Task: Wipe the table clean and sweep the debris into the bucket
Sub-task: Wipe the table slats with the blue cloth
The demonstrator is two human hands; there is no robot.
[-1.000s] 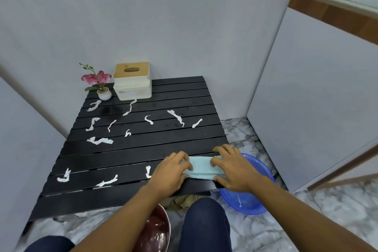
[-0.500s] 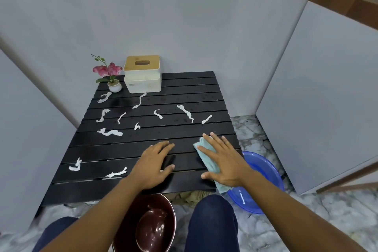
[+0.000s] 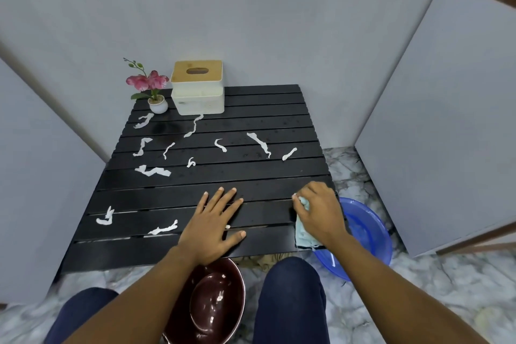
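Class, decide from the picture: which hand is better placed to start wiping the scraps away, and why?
Right. The right hand grips the cloth at the near right edge of the table; the left hand lies flat, holding nothing.

Tissue box (image 3: 197,89) stands just beside potted flower (image 3: 157,100).

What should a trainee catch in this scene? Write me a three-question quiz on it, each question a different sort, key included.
1. True or false: the left hand lies flat, fingers straight, on the table.
2. Pick one. The right hand: A grips the light-blue cloth; B lies flat and empty; C hangs clear of the table.
3. Fill in: the blue basin stands on the floor by the table's near ___ corner.

Key: 1 true; 2 A; 3 right.
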